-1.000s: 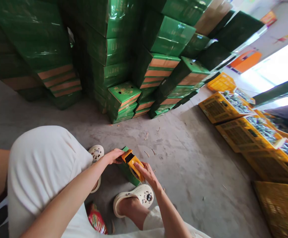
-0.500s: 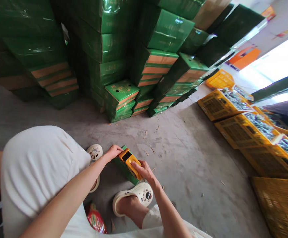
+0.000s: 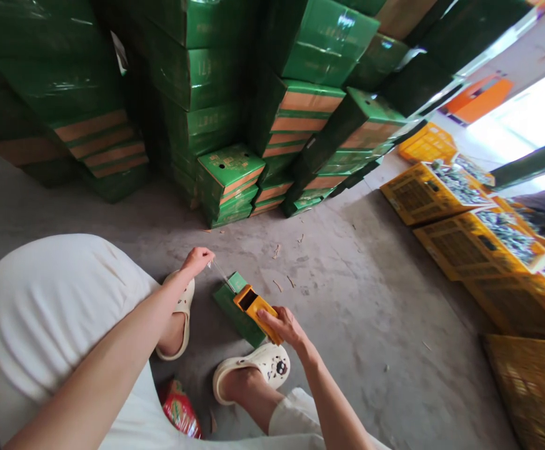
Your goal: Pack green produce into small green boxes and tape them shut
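Presently holding clear strip (image 3: 222, 277) taut, pinched at its end in closed left grip (image 3: 198, 260). Clasping orange dispenser (image 3: 252, 304) firmly in right grip (image 3: 286, 325), over green box (image 3: 235, 314) on floor (image 3: 342, 300) (contact unclear). Judged at strip-stretching step; for next move, need even tension, no twist. Counted: two grips, one strip, one dispenser, one box beneath, two shoes (image 3: 275, 365).
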The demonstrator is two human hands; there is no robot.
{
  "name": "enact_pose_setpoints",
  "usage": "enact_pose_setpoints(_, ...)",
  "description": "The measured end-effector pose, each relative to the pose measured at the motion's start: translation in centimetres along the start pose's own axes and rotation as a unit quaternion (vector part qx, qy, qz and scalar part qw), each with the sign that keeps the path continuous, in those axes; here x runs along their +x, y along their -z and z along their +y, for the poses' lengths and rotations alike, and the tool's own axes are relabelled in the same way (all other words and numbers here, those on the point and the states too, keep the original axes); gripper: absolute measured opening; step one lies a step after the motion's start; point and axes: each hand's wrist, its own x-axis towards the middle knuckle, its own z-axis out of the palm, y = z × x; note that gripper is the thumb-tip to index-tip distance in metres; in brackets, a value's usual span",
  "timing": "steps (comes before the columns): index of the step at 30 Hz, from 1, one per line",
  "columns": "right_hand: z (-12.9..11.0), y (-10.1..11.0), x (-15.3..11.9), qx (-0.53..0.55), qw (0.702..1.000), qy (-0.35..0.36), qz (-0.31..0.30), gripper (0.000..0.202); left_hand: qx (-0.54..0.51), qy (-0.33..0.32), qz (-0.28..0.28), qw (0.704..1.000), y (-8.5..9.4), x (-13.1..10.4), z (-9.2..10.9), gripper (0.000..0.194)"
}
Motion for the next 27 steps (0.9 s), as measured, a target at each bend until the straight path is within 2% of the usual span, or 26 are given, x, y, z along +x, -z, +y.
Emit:
enact_pose_setpoints(3,0.5,-0.6,0.1,-0.013,1.000,-0.004,0.008,0.067,0.023,-0.002,0.022,0.999,0.4,0.1,-0.5,0.016)
enact_pose_setpoints(8,0.3,-2.0,1.1,-0.026,0.999,0.008,0.028,0.064,0.065,0.011,0.069,0.995,-0.3,-0.4,-1.2,0.019)
enact_pose_setpoints(12,0.2,-2.3,1.9,-0.035,0.998,0.015,0.058,0.064,0.095,0.013,0.088,0.991,-0.7,0.0,-1.8,0.020)
enact_pose_setpoints(18,0.7,-1.9,2.3,-0.029,0.999,0.001,0.041,0.064,0.119,0.027,0.083,0.989,-2.3,1.0,-3.1,0.020)
enact_pose_setpoints(27,0.3,-1.5,2.2,-0.026,0.999,-0.020,0.017,0.064,0.116,0.057,0.035,0.991,-6.3,1.8,-7.1,0.019)
